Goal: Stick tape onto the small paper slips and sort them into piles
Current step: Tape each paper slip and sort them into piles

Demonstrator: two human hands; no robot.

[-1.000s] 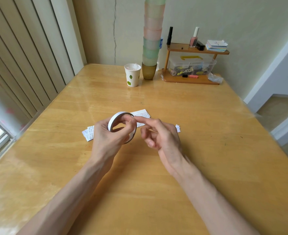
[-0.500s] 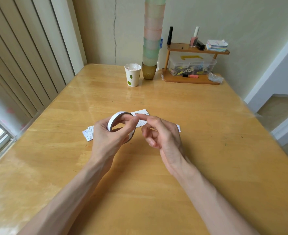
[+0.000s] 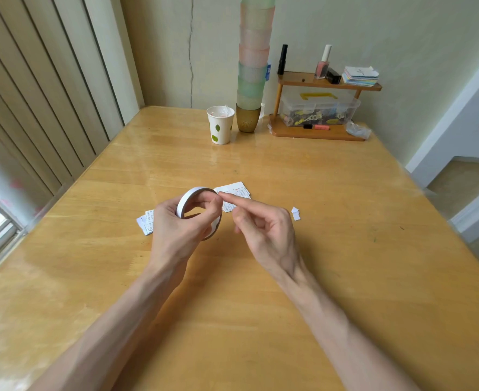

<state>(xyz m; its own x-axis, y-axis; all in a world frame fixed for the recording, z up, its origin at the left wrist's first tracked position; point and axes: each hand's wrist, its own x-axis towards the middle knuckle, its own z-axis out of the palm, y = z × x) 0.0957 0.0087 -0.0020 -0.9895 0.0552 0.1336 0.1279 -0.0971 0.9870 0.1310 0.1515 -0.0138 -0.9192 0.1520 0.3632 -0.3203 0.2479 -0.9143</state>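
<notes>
My left hand (image 3: 180,230) grips a white tape roll (image 3: 189,197) above the middle of the wooden table (image 3: 345,249), thumb on its upper rim. My right hand (image 3: 263,227) is beside it, index finger stretched out and its tip touching the roll's rim by the left thumb, the other fingers curled and holding nothing. Printed paper slips (image 3: 236,193) lie on the table just beyond the roll. A second small pile of slips (image 3: 145,221) pokes out left of my left hand. A few tiny white scraps (image 3: 295,213) lie right of my right hand.
At the table's far edge stand a white paper cup (image 3: 220,126) with leaf print, a tall stack of coloured cups (image 3: 251,66) on a gold cup, and a small wooden shelf (image 3: 317,131) with a clear box, bottles and cards. Window blinds run along the left.
My right index finger has shifted slightly along the roll's rim, staying by the left thumb. The left hand and roll have hardly moved.
</notes>
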